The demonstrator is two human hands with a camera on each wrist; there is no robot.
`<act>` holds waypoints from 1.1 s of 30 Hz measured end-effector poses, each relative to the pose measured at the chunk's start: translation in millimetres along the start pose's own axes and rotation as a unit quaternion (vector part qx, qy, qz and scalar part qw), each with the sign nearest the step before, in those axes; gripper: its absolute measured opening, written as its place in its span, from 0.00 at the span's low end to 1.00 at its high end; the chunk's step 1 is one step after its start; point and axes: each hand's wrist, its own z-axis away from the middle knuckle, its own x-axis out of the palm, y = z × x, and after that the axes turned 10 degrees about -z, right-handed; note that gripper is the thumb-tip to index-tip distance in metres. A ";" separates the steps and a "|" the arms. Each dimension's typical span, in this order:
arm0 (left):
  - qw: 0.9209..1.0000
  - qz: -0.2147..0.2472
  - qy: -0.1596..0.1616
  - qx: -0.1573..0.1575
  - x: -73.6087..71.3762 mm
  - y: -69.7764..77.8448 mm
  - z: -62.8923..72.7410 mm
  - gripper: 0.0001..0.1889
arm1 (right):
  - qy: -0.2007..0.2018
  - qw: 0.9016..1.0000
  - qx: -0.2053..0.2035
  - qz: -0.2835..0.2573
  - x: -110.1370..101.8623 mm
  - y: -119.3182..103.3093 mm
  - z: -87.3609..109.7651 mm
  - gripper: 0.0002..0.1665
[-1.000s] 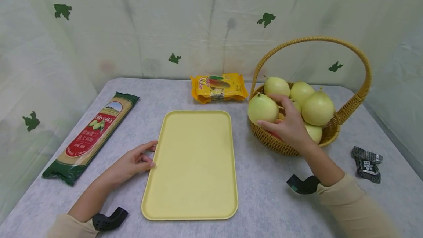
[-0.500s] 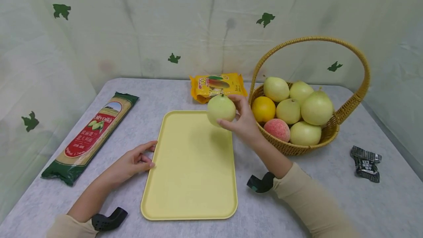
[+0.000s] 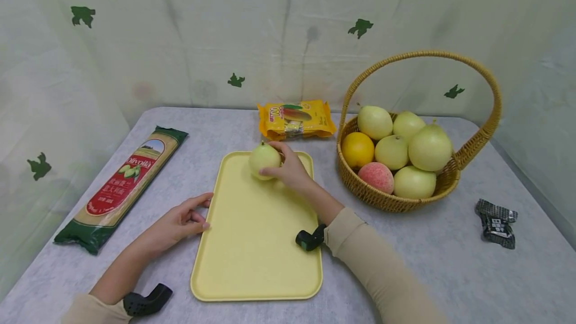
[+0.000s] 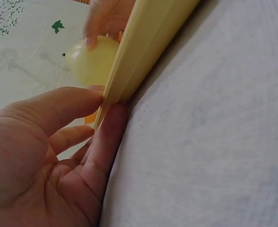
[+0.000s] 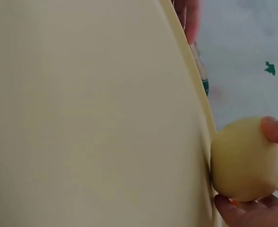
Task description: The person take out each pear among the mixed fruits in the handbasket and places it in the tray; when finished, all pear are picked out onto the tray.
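Note:
My right hand [image 3: 290, 168] grips a round, pale green pear [image 3: 263, 161] with a short stem, over the far end of a yellow tray [image 3: 256, 244]. Seen from the right wrist, the pear [image 5: 245, 161] lies against the tray surface [image 5: 106, 113], fingers and thumb on either side of it; whether it bears its weight there I cannot tell. At the tray's left edge, my left hand [image 3: 182, 221] pinches the rim, which the left wrist view shows between the thumb and fingers [image 4: 113, 125].
A wicker basket [image 3: 400, 205] with a tall handle holds several pears, an orange [image 3: 357, 149] and a peach [image 3: 377, 177], at right. Behind the tray lies a yellow mango-print packet [image 3: 296, 119]. A spaghetti pack [image 3: 123, 184] is on the left, small black wrapped packets [image 3: 497, 224] far right.
My right hand has taken the pear out of the basket and carried it left and down to the tray's far end, uncovering the orange and peach. My left hand stays at the tray's edge.

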 end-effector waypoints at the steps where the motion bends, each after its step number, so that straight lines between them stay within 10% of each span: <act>1: 1.000 0.000 0.000 0.001 0.2 -0.2 -0.1 0.35 | -0.005 1.000 -0.001 0.002 1.4 1.6 -1.3 0.43; 24: 1.000 -0.011 0.005 0.001 0.8 -0.1 1.7 0.34 | -0.019 0.995 -0.022 0.098 14.9 -13.6 1.1 0.48; 33: 1.000 -0.021 0.016 -0.005 0.9 0.0 1.7 0.34 | 0.009 0.973 -0.175 0.149 -35.3 -64.4 60.2 0.44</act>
